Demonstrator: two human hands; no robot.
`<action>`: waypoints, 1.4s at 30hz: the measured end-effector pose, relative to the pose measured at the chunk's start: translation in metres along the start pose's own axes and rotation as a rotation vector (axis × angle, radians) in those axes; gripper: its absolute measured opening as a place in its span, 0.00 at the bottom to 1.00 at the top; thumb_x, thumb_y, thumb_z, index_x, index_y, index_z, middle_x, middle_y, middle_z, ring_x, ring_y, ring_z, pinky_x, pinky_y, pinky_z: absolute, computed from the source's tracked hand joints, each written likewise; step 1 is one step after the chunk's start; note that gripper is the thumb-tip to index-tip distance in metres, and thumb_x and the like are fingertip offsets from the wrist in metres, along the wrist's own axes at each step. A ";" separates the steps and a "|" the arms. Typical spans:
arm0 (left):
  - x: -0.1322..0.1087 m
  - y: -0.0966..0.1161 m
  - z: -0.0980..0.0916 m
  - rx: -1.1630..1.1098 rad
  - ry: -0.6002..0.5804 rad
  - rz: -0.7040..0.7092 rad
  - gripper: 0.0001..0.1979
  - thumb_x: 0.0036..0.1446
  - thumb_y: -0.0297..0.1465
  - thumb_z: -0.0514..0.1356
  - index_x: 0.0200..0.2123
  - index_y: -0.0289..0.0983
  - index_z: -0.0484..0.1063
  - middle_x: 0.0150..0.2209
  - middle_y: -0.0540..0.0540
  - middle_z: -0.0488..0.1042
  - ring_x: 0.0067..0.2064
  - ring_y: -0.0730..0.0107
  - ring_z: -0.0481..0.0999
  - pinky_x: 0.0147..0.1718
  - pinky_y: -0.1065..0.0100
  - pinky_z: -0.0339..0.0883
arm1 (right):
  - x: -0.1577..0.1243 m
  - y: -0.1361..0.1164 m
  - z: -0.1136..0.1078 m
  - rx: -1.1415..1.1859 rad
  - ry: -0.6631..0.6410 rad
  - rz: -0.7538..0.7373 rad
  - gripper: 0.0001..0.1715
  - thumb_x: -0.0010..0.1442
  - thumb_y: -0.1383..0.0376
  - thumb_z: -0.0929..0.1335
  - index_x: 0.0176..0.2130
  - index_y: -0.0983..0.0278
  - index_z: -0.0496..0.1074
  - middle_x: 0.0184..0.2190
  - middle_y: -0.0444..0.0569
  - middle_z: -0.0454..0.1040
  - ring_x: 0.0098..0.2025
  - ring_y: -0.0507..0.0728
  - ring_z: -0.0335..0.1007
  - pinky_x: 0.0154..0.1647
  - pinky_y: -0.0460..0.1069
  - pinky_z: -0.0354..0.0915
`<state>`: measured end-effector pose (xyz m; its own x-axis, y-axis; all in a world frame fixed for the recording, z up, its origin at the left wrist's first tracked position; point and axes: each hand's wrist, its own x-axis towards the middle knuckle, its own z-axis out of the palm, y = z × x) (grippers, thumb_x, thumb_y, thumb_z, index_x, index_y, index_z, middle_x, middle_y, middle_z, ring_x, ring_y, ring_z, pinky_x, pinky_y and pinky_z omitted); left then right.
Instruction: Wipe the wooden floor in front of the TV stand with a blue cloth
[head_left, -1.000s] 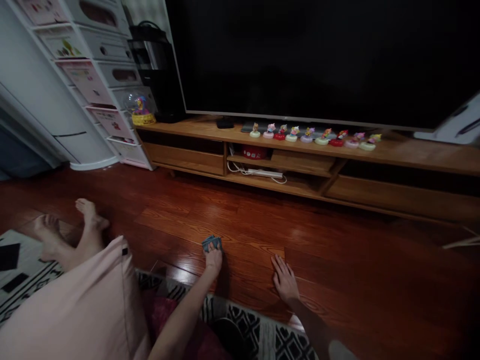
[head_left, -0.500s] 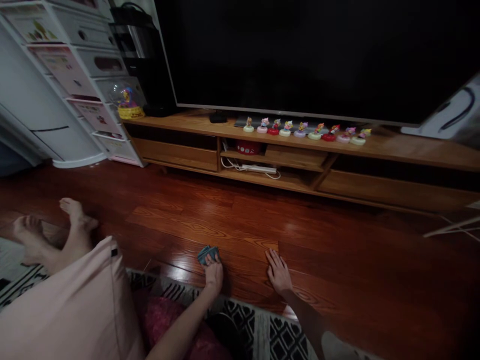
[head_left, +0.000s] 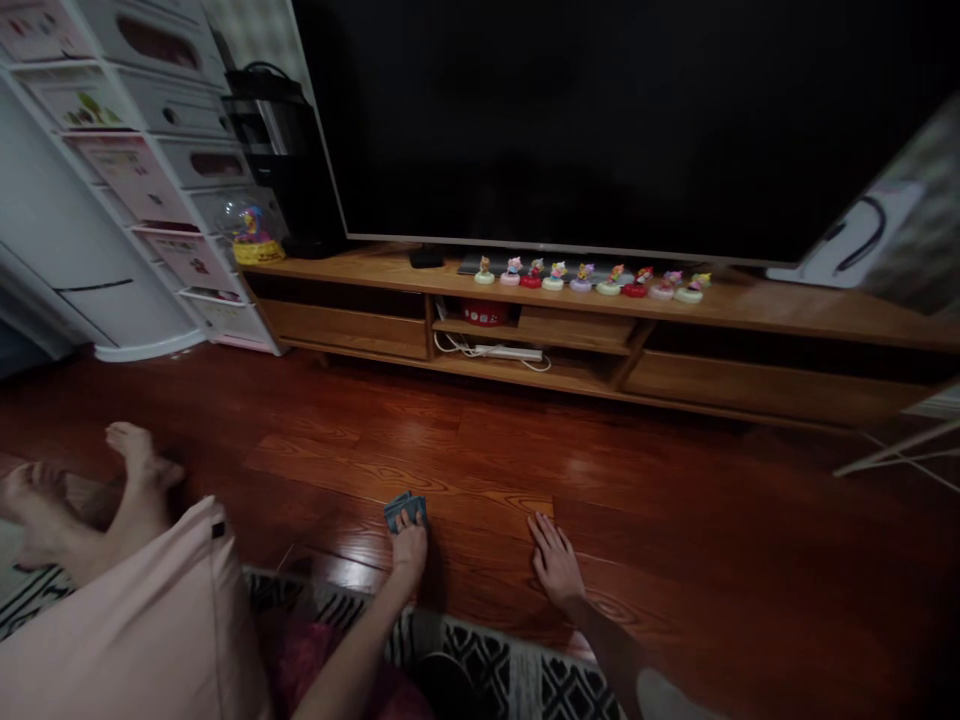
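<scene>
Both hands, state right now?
Left hand: on the folded blue cloth; gripping or just pressing, can't tell.
Right hand: open, palm down on the wooden floor, holding nothing.

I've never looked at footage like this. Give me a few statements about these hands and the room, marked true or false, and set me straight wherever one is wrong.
1. The fingers of the left hand are on a blue-gray cloth. True.
2. The right hand is gripping a cup. False: it holds nothing and rests palm down on the wooden floor.
3. A row of small figurines stands on the TV stand. True.
4. The television is showing a bright picture. False: its screen is dark.
5. The pink cushion is to the right of both hands. False: it is to their left.
</scene>
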<state>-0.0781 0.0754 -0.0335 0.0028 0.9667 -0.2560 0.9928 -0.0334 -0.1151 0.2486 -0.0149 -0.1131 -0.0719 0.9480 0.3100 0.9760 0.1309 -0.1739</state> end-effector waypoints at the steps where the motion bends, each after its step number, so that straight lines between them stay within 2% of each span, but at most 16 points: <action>1: -0.008 0.002 0.006 0.008 -0.004 -0.007 0.29 0.63 0.19 0.50 0.64 0.40 0.66 0.63 0.28 0.67 0.62 0.51 0.70 0.50 0.54 0.73 | 0.000 0.000 0.000 0.000 -0.002 0.000 0.41 0.65 0.69 0.57 0.73 0.54 0.44 0.71 0.46 0.54 0.71 0.57 0.51 0.70 0.60 0.52; 5: -0.034 0.012 0.022 0.023 -0.013 0.007 0.29 0.62 0.17 0.48 0.64 0.37 0.67 0.61 0.26 0.70 0.60 0.50 0.72 0.49 0.53 0.73 | -0.001 0.001 0.001 0.000 -0.004 0.001 0.41 0.65 0.69 0.57 0.73 0.54 0.44 0.72 0.46 0.53 0.72 0.58 0.51 0.70 0.60 0.51; 8: -0.034 0.011 0.021 0.013 0.022 0.019 0.30 0.62 0.18 0.47 0.66 0.37 0.64 0.63 0.27 0.67 0.63 0.51 0.69 0.55 0.50 0.68 | -0.002 0.002 0.003 0.001 0.006 -0.003 0.41 0.65 0.70 0.57 0.73 0.55 0.44 0.71 0.47 0.54 0.72 0.57 0.50 0.70 0.60 0.51; 13: -0.014 -0.023 0.010 -0.036 0.078 -0.036 0.35 0.62 0.18 0.43 0.69 0.46 0.55 0.71 0.38 0.55 0.70 0.55 0.57 0.62 0.43 0.58 | -0.001 0.003 0.004 -0.011 0.023 -0.016 0.39 0.65 0.69 0.56 0.72 0.56 0.48 0.71 0.48 0.56 0.71 0.57 0.51 0.69 0.60 0.53; 15: -0.009 -0.037 0.006 -0.039 0.084 -0.069 0.36 0.62 0.17 0.42 0.70 0.47 0.53 0.72 0.40 0.52 0.71 0.56 0.55 0.64 0.43 0.56 | -0.001 0.004 0.004 -0.013 0.021 -0.016 0.39 0.65 0.69 0.56 0.72 0.55 0.49 0.71 0.47 0.57 0.71 0.57 0.52 0.69 0.59 0.54; 17: -0.010 -0.042 0.004 -0.028 0.086 -0.083 0.35 0.62 0.17 0.42 0.70 0.44 0.55 0.71 0.38 0.54 0.70 0.55 0.57 0.65 0.45 0.54 | -0.001 0.004 0.002 -0.011 0.014 -0.014 0.39 0.65 0.69 0.56 0.72 0.55 0.49 0.70 0.47 0.57 0.71 0.57 0.52 0.69 0.60 0.53; 19: -0.016 -0.034 0.004 -0.015 0.066 -0.070 0.33 0.62 0.18 0.43 0.68 0.40 0.59 0.69 0.34 0.58 0.68 0.52 0.61 0.66 0.47 0.54 | -0.001 0.003 0.001 -0.007 0.003 -0.015 0.39 0.65 0.69 0.56 0.72 0.55 0.48 0.70 0.47 0.57 0.71 0.57 0.51 0.70 0.60 0.52; 22: -0.034 -0.001 0.009 -0.006 0.010 0.015 0.31 0.63 0.19 0.45 0.67 0.37 0.61 0.67 0.30 0.61 0.66 0.48 0.64 0.65 0.45 0.55 | -0.001 0.001 -0.001 -0.008 -0.004 -0.007 0.39 0.66 0.69 0.55 0.73 0.55 0.47 0.70 0.48 0.57 0.71 0.57 0.51 0.70 0.60 0.52; 26: -0.058 0.049 0.021 -0.058 -0.003 0.227 0.29 0.63 0.21 0.48 0.67 0.37 0.62 0.68 0.31 0.60 0.70 0.51 0.58 0.66 0.47 0.52 | -0.001 0.000 -0.002 -0.016 -0.003 -0.005 0.39 0.66 0.68 0.55 0.73 0.55 0.46 0.71 0.48 0.56 0.71 0.57 0.52 0.69 0.60 0.52; 29: -0.059 0.060 0.021 -0.109 0.023 0.300 0.29 0.63 0.22 0.49 0.67 0.41 0.63 0.70 0.35 0.57 0.71 0.54 0.56 0.66 0.50 0.55 | -0.001 0.001 -0.001 -0.025 0.000 -0.007 0.39 0.66 0.69 0.55 0.73 0.55 0.45 0.71 0.48 0.56 0.71 0.56 0.52 0.69 0.60 0.52; 31: -0.049 0.050 0.015 -0.117 0.057 0.309 0.30 0.63 0.22 0.48 0.67 0.45 0.63 0.71 0.40 0.56 0.71 0.57 0.56 0.65 0.52 0.56 | -0.001 0.002 0.000 -0.026 -0.003 -0.008 0.38 0.66 0.68 0.55 0.73 0.56 0.46 0.71 0.48 0.56 0.71 0.56 0.51 0.69 0.60 0.52; 33: -0.035 0.028 0.008 -0.108 0.085 0.270 0.31 0.63 0.21 0.47 0.66 0.47 0.63 0.71 0.42 0.57 0.71 0.59 0.56 0.65 0.52 0.56 | -0.001 0.003 0.001 -0.022 -0.009 -0.006 0.38 0.67 0.68 0.55 0.73 0.56 0.47 0.71 0.48 0.56 0.71 0.56 0.51 0.69 0.60 0.52; 38: -0.008 -0.038 -0.001 -0.030 0.074 -0.035 0.32 0.63 0.19 0.44 0.68 0.42 0.61 0.69 0.38 0.59 0.69 0.58 0.60 0.64 0.55 0.58 | 0.000 0.003 0.003 -0.002 -0.022 0.009 0.38 0.66 0.68 0.55 0.73 0.54 0.47 0.71 0.47 0.56 0.71 0.57 0.51 0.70 0.60 0.52; 40: -0.007 -0.049 0.000 -0.007 0.059 -0.084 0.32 0.63 0.19 0.45 0.68 0.41 0.60 0.68 0.35 0.60 0.68 0.55 0.62 0.63 0.54 0.60 | 0.000 0.002 0.002 0.000 -0.017 0.011 0.39 0.66 0.69 0.55 0.73 0.54 0.47 0.71 0.47 0.56 0.71 0.57 0.51 0.70 0.61 0.52; 42: -0.013 -0.043 0.004 0.013 0.026 -0.068 0.31 0.63 0.19 0.45 0.68 0.39 0.61 0.67 0.32 0.61 0.67 0.52 0.64 0.62 0.52 0.62 | 0.000 0.001 0.001 -0.002 -0.010 0.010 0.40 0.65 0.69 0.56 0.73 0.53 0.45 0.71 0.46 0.55 0.71 0.57 0.51 0.70 0.61 0.52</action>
<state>-0.1210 0.0633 -0.0294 -0.0611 0.9731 -0.2220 0.9892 0.0294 -0.1435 0.2493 -0.0145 -0.1143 -0.0643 0.9520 0.2992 0.9772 0.1209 -0.1747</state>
